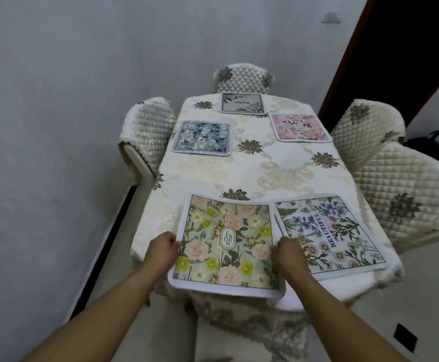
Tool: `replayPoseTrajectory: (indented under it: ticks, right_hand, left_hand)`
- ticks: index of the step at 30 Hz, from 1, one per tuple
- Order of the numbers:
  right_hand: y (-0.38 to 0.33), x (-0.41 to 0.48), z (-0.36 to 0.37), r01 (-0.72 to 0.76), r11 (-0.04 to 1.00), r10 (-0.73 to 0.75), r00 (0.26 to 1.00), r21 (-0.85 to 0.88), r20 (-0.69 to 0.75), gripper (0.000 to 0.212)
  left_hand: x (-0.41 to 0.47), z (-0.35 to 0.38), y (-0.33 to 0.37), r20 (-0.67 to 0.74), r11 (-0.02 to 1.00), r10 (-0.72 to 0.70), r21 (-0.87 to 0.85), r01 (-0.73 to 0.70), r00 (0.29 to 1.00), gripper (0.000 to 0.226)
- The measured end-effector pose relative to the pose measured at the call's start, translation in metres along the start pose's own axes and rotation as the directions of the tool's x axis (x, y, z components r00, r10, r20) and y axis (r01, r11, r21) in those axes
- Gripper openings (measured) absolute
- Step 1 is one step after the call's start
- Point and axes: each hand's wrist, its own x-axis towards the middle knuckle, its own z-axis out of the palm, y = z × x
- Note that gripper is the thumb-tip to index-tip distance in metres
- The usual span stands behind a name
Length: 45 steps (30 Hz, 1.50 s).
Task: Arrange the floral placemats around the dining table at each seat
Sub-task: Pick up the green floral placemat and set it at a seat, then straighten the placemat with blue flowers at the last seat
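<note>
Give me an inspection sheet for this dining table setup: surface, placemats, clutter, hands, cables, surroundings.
Surface: cream embroidered tablecloth covers the table.
Job's things: green-and-yellow floral GARDEN placemat overhangs the near edge; white BEAUTIFUL placemat with blue flowers lies beside it on the right; blue floral placemat far left; pink floral placemat far right; grey floral placemat at the far end.
Clutter: nothing seen.
Grippers: left hand grips the GARDEN placemat's left edge, right hand its right edge.
Cables: nothing seen.
Surroundings: quilted cream-covered chairs around the table; grey wall on the left; dark doorway at right.
</note>
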Motion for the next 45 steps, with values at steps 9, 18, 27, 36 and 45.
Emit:
replayPoseTrajectory:
  ticks: [9,18,27,36,45]
  right_hand:
    - [0.006,0.024,0.044,-0.062,0.997,0.063,0.998,-0.034,0.016,0.016]
    - [0.002,0.015,0.051,-0.078,0.984,0.07,0.996,-0.162,-0.054,0.016]
    - [-0.016,-0.028,-0.033,0.104,0.905,-0.133,0.99,-0.412,-0.042,0.025]
    - [0.033,-0.109,-0.166,0.252,0.831,-0.327,0.943,-0.496,-0.068,0.028]
    - [0.182,-0.19,-0.247,0.294,0.841,-0.381,0.918,-0.455,-0.11,0.027]
  left_hand:
    - [0.042,0.036,-0.029,0.078,0.998,-0.019,0.061,0.014,0.997,0.017]
    - [0.039,0.046,-0.024,0.015,0.932,0.037,0.36,-0.04,0.999,0.034]
    - [0.01,-0.012,0.039,0.183,0.793,0.228,0.535,-0.291,0.956,0.035]
    - [-0.095,-0.05,0.14,0.201,0.699,0.436,0.538,-0.471,0.877,0.033]
    - [-0.245,0.022,0.209,0.178,0.629,0.468,0.62,-0.468,0.865,0.037]
